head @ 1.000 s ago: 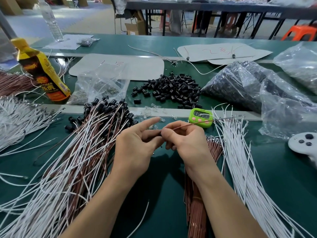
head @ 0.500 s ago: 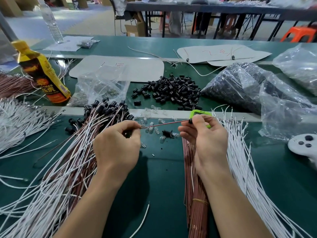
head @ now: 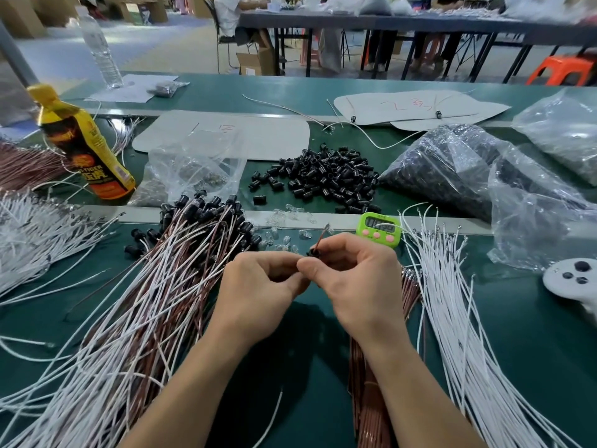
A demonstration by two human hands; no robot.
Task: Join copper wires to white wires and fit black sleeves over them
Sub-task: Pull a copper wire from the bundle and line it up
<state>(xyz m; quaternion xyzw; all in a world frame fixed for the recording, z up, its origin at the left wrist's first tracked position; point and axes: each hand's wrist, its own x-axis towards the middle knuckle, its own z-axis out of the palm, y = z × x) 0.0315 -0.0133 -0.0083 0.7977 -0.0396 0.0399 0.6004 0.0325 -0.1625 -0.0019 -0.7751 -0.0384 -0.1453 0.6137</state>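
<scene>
The 2 hands meet above the middle of the worktop, a little toward its near edge. The right hand (head: 358, 279) pinches a black sleeve (head: 314, 252) between thumb and fingertips, and a copper wire (head: 323, 234) sticks up out of the sleeve, tilted toward the far edge. The left hand (head: 258, 286) has its fingers curled, with the tips pressed against the right hand's at the sleeve. Whether it grips the sleeve or the wire I cannot tell, since the fingers hide it.

Toward the left edge a wide bundle of joined wires (head: 155, 302) fans out, its sleeved ends pointing to the far side. Under the right forearm lies a bundle of loose copper wires (head: 365, 392), and just beside it, toward the right edge, a spread of white wires (head: 468, 334). A pile of loose black sleeves (head: 323, 176) lies beyond the hands, near the middle of the worktop. A green timer (head: 378, 229) stands just beyond the right hand. A yellow bottle (head: 84, 147) stands near the far left corner, and clear bags of dark parts (head: 452, 169) lie toward the right edge.
</scene>
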